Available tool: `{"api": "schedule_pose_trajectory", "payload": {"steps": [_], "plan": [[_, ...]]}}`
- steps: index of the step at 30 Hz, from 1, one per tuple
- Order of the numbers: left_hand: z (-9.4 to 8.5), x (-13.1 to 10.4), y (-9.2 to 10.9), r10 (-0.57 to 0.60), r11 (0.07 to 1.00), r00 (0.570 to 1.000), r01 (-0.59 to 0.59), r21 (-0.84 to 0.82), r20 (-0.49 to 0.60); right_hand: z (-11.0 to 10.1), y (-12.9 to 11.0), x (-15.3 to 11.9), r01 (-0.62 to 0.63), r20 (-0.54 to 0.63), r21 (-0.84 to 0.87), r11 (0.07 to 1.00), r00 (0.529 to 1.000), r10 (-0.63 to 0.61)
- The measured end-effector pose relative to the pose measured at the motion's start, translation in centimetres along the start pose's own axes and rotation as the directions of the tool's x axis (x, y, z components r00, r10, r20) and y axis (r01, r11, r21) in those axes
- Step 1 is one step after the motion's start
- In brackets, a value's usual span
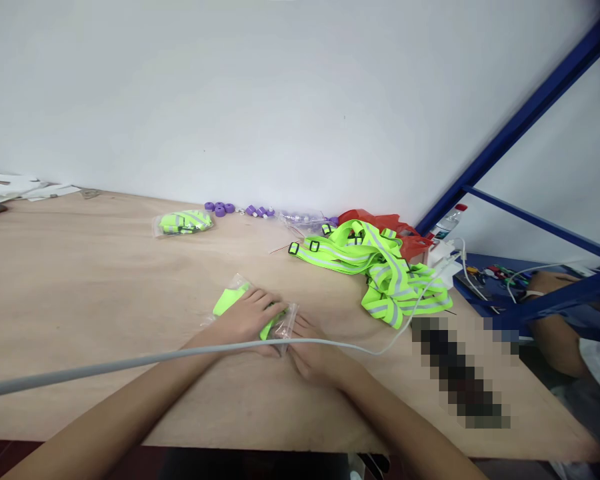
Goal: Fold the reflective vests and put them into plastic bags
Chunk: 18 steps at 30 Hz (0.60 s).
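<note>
A clear plastic bag (pixel 284 327) with a folded neon-yellow reflective strap (pixel 229 299) inside lies on the wooden table in front of me. My left hand (pixel 247 315) is wrapped over the bag's filled part. At the bag's right end, the fingers of my right hand (pixel 313 350) are closed on its edge; part of that grip is hidden behind a grey cable (pixel 180 353). Right of my hands lies a loose heap of neon-yellow reflective straps (pixel 387 267) with black buckles.
A packed bag of reflective strap (pixel 185 222) lies at the back left. Purple rolls (pixel 220 209) and a red plastic bag (pixel 405 233) line the wall. A blue metal frame (pixel 520 120) rises at right, with a bottle (pixel 449 222) by it. Another person's arm (pixel 555 327) is beyond it.
</note>
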<state>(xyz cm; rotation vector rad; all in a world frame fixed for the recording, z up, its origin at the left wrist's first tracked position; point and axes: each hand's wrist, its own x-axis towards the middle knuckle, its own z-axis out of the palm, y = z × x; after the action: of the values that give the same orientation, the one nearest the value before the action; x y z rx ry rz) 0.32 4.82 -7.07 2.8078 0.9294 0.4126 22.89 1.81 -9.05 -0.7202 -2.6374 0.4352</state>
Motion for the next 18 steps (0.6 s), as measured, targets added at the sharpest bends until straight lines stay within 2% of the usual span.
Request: {"api": "schedule_pose_trajectory", "payload": {"steps": [5, 9, 12, 15, 16, 18], "plan": [[0.6, 0.8, 1.0, 0.029, 1.0, 0.999, -0.029, -0.01, -0.029, -0.2, -0.4, 0.6, 0.022, -0.07, 0.04, 0.999, 0.997, -0.019], [-0.4, 0.6, 1.0, 0.008, 0.996, 0.999, -0.012, -0.091, -0.042, -0.8, 0.3, 0.7, 0.062, -0.151, 0.094, 0.994, 0.987, -0.048], [-1.7, 0.0, 0.8, -0.121, 0.97, 0.985, 0.092, -0.223, -0.121, -1.4, 1.0, 0.1, -0.014, -0.301, 0.103, 0.995, 0.953, 0.044], [-2.0, -0.2, 0.7, -0.299, 0.943, 0.934, 0.258, -0.21, -0.194, -1.8, 1.3, -0.5, -0.119, -0.458, 0.036, 0.992, 0.881, 0.122], [-1.8, -0.2, 0.6, -0.319, 0.942, 0.929, 0.288, -0.174, -0.189, -1.9, 1.2, -0.6, -0.128, -0.466, -0.004, 0.992, 0.878, 0.112], [-1.0, 0.0, 0.6, -0.319, 0.947, 0.935, 0.308, -0.094, -0.154, -1.9, 1.1, -0.6, -0.102, -0.402, -0.093, 0.99, 0.914, 0.056]]}}
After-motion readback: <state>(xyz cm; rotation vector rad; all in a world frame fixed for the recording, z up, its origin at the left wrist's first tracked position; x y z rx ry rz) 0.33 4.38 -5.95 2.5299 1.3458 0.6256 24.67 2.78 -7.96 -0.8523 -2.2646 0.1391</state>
